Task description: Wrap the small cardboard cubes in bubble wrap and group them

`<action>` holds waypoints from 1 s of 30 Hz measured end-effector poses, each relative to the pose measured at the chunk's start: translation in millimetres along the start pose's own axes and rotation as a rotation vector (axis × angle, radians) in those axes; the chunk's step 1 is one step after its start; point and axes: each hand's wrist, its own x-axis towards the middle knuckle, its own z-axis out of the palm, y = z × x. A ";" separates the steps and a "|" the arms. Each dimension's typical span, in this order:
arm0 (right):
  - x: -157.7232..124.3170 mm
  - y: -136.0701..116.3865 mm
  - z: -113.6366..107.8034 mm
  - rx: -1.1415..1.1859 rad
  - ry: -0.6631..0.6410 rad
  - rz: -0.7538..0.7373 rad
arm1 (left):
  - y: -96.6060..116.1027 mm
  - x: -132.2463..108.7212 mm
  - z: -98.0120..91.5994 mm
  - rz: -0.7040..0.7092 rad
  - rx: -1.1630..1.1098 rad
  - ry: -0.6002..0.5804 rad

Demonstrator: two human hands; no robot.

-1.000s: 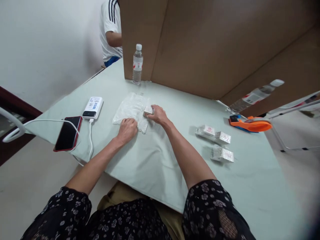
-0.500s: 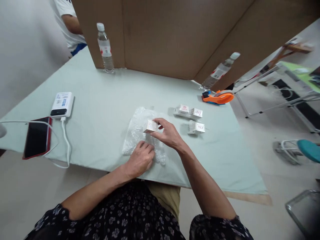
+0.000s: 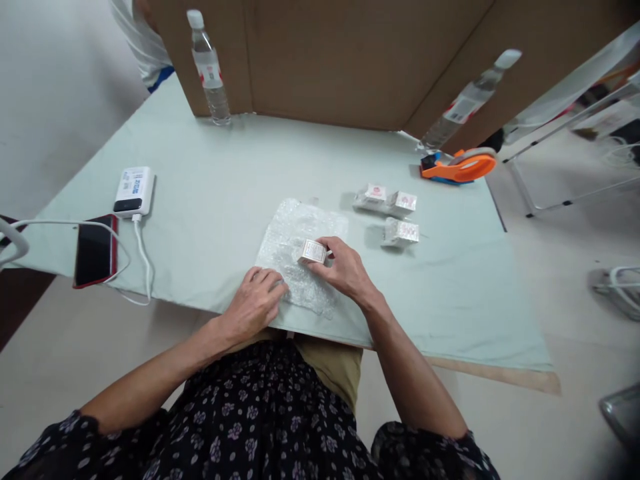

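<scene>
A small white printed box (image 3: 313,251) is between the thumb and fingers of my right hand (image 3: 347,270), held over the middle of a bubble wrap sheet (image 3: 290,230). The sheet lies crumpled on the table by the front edge. At its near left corner is my left hand (image 3: 256,300), fingers curled down onto the wrap; the fingertips are partly hidden. To the right stand several similar small boxes in clear wrap: one box (image 3: 375,193), another box (image 3: 404,203) beside it, and a nearer box (image 3: 401,231).
An orange tape dispenser (image 3: 460,167) lies at the back right. One water bottle (image 3: 211,73) and another water bottle (image 3: 465,103) stand before a cardboard panel (image 3: 330,60). At left are a power bank (image 3: 134,190), a phone (image 3: 95,250) and white cables. Behind the panel is a person's sleeve (image 3: 145,50).
My left hand has moved left across the bubble wrap to its near corner. The box stays in my right hand, lower over the sheet. The camera view has shifted.
</scene>
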 end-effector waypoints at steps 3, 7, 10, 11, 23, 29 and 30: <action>0.6 -2.3 8.6 -0.048 0.012 -0.041 | -3.6 5.6 3.9 0.029 0.006 0.008; 1.8 -1.7 15.3 -0.038 0.020 -0.034 | -5.9 8.4 10.1 0.056 -0.049 0.105; 4.6 -0.6 18.5 -0.051 0.014 -0.052 | -6.4 9.4 8.1 0.096 -0.114 0.224; 5.8 -0.2 18.7 -0.062 0.000 -0.060 | -6.5 10.7 5.9 0.098 -0.125 0.266; -4.7 -5.9 -42.1 0.297 -0.116 0.046 | -31.2 93.0 -12.6 -0.175 -0.277 0.249; 5.1 3.0 -16.0 0.456 -0.014 0.135 | -49.8 92.3 -24.7 -0.429 -0.695 0.007; 6.4 4.3 -13.4 0.490 -0.013 0.159 | -51.9 90.1 -25.9 -0.432 -0.711 -0.009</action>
